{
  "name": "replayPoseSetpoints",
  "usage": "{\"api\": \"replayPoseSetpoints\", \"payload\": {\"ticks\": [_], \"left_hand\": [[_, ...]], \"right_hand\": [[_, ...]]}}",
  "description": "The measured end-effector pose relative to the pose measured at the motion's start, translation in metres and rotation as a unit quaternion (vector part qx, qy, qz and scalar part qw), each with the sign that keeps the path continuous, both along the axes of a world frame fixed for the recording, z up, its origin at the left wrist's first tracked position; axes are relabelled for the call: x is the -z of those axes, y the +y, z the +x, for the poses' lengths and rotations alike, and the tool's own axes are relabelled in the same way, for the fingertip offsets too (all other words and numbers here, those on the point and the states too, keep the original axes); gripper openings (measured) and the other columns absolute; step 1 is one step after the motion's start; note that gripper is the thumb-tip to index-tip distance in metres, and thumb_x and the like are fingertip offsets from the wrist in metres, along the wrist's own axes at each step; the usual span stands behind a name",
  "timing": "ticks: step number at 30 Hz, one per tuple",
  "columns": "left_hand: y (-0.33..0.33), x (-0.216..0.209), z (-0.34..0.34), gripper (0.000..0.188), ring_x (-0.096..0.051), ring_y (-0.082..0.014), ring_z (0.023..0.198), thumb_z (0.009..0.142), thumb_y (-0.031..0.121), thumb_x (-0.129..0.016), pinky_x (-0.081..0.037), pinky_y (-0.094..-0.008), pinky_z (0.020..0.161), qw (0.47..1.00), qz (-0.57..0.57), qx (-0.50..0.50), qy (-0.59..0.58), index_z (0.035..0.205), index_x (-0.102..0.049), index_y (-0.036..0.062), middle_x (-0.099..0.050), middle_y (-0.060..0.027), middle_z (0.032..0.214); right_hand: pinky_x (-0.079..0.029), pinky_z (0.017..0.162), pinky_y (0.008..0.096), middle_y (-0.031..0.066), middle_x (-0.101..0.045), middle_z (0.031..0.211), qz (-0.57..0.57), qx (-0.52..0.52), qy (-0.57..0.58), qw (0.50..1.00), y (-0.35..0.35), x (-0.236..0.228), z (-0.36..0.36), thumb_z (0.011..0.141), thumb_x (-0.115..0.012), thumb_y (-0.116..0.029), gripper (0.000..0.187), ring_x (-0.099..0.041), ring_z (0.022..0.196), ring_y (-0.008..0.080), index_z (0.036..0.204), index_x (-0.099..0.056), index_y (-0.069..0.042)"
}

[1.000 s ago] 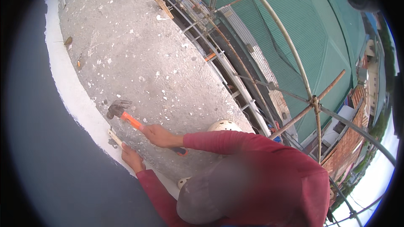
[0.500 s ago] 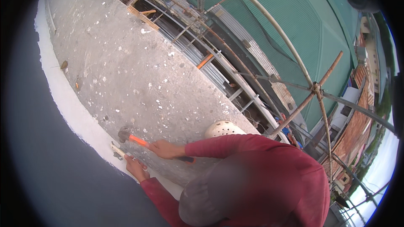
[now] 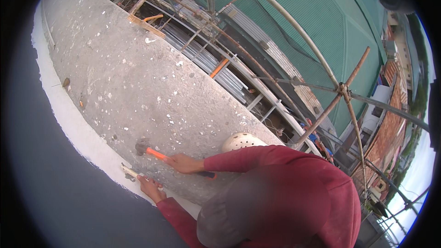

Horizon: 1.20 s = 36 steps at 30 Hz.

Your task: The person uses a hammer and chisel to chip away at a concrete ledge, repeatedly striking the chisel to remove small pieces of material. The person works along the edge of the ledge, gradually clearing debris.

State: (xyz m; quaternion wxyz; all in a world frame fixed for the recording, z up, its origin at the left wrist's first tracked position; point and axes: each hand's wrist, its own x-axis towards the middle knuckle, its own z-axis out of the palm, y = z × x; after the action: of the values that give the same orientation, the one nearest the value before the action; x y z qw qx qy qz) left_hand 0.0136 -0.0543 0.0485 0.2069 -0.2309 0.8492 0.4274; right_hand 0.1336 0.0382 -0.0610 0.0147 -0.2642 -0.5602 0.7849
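My right hand (image 3: 184, 163) is wrapped around the handle of a claw hammer (image 3: 158, 155) with an orange and black handle. The hammer's head is over the concrete, a short gap from a narrow pale tool, perhaps a chisel (image 3: 129, 171). My left hand (image 3: 152, 189) grips that pale tool near one end. Its far end lies against the white band (image 3: 87, 144) along the bottom of a dark grey wall (image 3: 87, 188). A rough grey chipped patch (image 3: 130, 178) shows in the band beside the tool. Maroon sleeves cover both my arms.
Paint spots and chips dot the concrete ledge (image 3: 133, 82). A white perforated clog (image 3: 241, 141) is on it near my right arm. Beyond the ledge's edge are metal frames, scaffold poles (image 3: 342, 88) and green netting (image 3: 294, 32). A small brown object (image 3: 66, 82) lies by the wall.
The hammer's head has moved away from the pale tool, widening the gap. My left hand and the tool sit slightly lower in view. The whole scene has shifted a little to the left.
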Motion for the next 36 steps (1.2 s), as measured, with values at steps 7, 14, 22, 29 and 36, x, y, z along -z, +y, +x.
{"api": "replayPoseSetpoints", "payload": {"ticks": [7,14,22,29,36], "left_hand": [[-0.002,0.0,0.003,0.047,-0.034,-0.0111,0.049,0.104,0.053,-0.041,-0.027,-0.0273,0.041,1.0,0.0,-0.008,0.0,0.1,-0.048,0.0065,-0.038,-0.0012,0.069],[0.0,-0.002,0.004,0.048,-0.032,-0.01,0.048,0.104,0.054,-0.04,-0.026,-0.0271,0.04,1.0,0.015,-0.027,0.001,0.1,-0.047,0.006,-0.037,-0.0006,0.068],[-0.015,0.019,0.006,0.051,-0.035,-0.007,0.041,0.102,0.058,-0.042,-0.03,-0.0249,0.036,0.999,0.035,-0.019,0.034,0.086,-0.047,0.0097,-0.039,0.0036,0.06],[-0.031,0.042,0.002,0.059,-0.05,-0.015,0.058,0.105,0.05,-0.041,-0.04,-0.0347,0.056,0.997,-0.029,0.013,0.075,0.079,-0.057,-0.0016,-0.053,-0.0055,0.063],[-0.026,0.033,0.0,0.058,-0.063,-0.0399,0.075,0.105,0.045,-0.04,-0.046,-0.0487,0.071,0.97,-0.169,0.104,0.138,0.085,-0.062,-0.0055,-0.064,-0.0228,0.077]], "right_hand": [[-0.047,0.051,0.0436,0.0154,-0.057,0.061,-0.083,-0.059,-0.06,0.993,0.014,-0.014,0.005,0.105,-0.031,-0.055,0.066,-0.06,0.05,0.0275,0.082,-0.056,0.002],[-0.044,0.069,0.049,0.0249,-0.057,0.069,-0.026,-0.01,-0.021,0.999,0.019,-0.034,0.002,0.105,-0.033,-0.053,0.068,-0.057,0.067,0.0399,0.083,-0.057,0.007],[-0.04,0.057,0.0405,0.0072,-0.05,0.063,-0.042,-0.084,-0.071,0.993,0.041,-0.04,0.003,0.107,-0.034,-0.048,0.061,-0.046,0.06,0.0171,0.076,-0.052,0.002],[-0.038,0.05,0.0342,0.0014,-0.048,0.06,-0.129,0.0,0.001,0.992,0.032,-0.066,-0.015,0.106,-0.032,-0.051,0.059,-0.048,0.054,0.0123,0.073,-0.051,-0.005],[-0.039,0.048,0.0346,0.0021,-0.048,0.059,-0.083,-0.208,-0.105,0.969,0.032,-0.05,-0.031,0.106,-0.032,-0.05,0.059,-0.05,0.053,0.0139,0.073,-0.05,-0.004]]}}
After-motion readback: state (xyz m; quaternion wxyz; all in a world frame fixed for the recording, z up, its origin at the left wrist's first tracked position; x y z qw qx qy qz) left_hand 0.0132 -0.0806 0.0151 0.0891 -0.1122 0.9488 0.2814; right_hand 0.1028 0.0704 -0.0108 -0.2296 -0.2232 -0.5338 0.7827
